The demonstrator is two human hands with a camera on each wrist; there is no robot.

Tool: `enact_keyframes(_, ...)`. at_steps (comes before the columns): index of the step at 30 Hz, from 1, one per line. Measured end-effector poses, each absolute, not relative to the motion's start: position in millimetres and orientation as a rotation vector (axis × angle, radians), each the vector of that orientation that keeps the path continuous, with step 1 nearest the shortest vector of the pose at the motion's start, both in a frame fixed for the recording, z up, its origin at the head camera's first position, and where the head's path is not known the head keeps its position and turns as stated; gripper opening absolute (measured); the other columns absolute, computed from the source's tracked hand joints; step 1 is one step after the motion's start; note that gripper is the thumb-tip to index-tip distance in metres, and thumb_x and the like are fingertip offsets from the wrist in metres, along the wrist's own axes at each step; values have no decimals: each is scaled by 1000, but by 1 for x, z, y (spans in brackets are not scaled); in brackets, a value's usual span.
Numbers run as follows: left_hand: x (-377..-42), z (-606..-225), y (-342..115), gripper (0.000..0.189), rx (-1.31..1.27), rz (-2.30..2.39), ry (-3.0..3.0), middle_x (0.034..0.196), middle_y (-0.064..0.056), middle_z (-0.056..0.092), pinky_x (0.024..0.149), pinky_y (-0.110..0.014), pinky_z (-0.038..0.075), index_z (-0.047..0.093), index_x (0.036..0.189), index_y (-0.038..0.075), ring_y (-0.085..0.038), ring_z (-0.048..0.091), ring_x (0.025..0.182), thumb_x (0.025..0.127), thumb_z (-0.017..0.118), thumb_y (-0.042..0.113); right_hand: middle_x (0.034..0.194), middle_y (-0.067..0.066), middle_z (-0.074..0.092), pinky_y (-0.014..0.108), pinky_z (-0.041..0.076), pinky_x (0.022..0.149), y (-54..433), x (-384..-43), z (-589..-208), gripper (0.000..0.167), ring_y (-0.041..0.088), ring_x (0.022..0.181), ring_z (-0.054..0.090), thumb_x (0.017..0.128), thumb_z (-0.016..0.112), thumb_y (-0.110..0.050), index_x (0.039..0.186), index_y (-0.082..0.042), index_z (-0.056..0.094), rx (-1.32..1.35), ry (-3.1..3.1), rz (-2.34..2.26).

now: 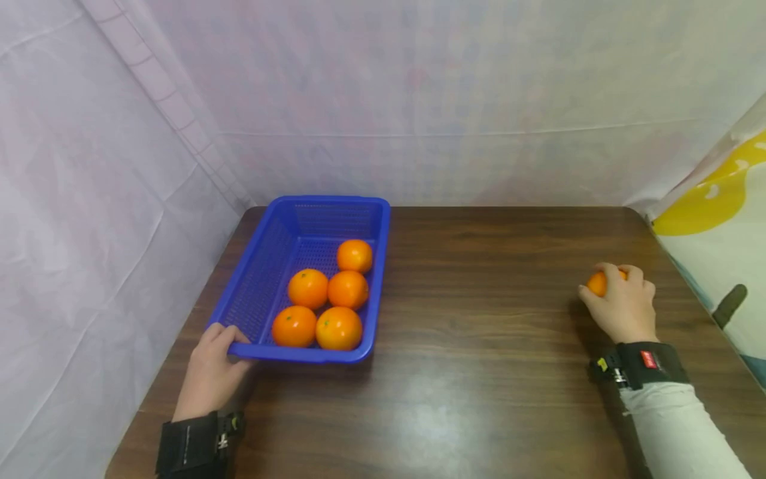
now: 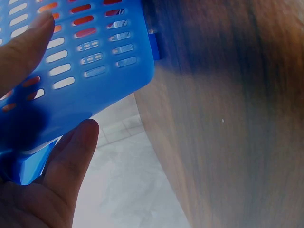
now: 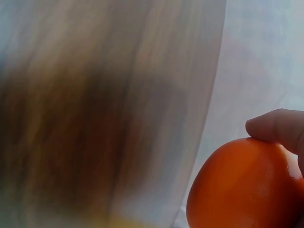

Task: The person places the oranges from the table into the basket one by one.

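A blue plastic basket (image 1: pixel 242 279) with slotted walls stands at the left of the table, with several oranges (image 1: pixel 308 289) lying in its near and right part. My left hand (image 1: pixel 209 369) grips the basket's near left corner; in the left wrist view its thumb and fingers (image 2: pixel 71 161) lie on both sides of the slotted wall. Over at the right side of the table, my right hand (image 1: pixel 625 306) holds one orange (image 1: pixel 596 284) from above. The right wrist view shows that orange (image 3: pixel 242 190) with a fingertip on it; the other fingers are out of sight there.
The brown wood-grain table (image 1: pixel 479 319) runs between the basket and my right hand. A pale cloth (image 1: pixel 449 100) hangs behind it and along the left. Patterned cloth with a yellow shape (image 1: pixel 706 206) hangs beyond the right edge.
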State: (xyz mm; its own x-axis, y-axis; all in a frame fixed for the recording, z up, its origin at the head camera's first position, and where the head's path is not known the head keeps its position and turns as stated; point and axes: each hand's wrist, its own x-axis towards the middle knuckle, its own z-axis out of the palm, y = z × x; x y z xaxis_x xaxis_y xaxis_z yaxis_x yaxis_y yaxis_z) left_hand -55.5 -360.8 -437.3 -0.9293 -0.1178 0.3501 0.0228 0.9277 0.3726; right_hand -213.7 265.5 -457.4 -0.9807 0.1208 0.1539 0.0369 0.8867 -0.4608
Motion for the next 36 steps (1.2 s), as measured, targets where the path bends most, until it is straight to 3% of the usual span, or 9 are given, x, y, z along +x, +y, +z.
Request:
enact_keyframes(6,-55,-437,-361,28,75,-541,-2724,87,-8,52,77,-53,50,59,81,9,-31,59,85,70,82,-2,138,40,33,65,41,67,250,-214,-454,53,64,115,33,94,62,-36,134,-3,52,-60,-2850,728)
enact_keyframes(20,-54,-438,-362,26,92,-553,-2721,88,-8,52,77,-51,50,60,82,9,-31,59,85,71,81,-1,138,34,38,64,39,78,203,-224,-440,48,62,118,35,93,65,-32,131,-4,56,100,-2742,809)
enact_keyframes(36,-54,-438,-361,29,49,-570,-2677,87,-7,52,77,-50,49,60,82,10,-30,59,85,69,83,-3,138,32,40,59,41,79,156,-225,-429,49,57,117,37,93,67,-33,133,-7,56,233,-2736,901)
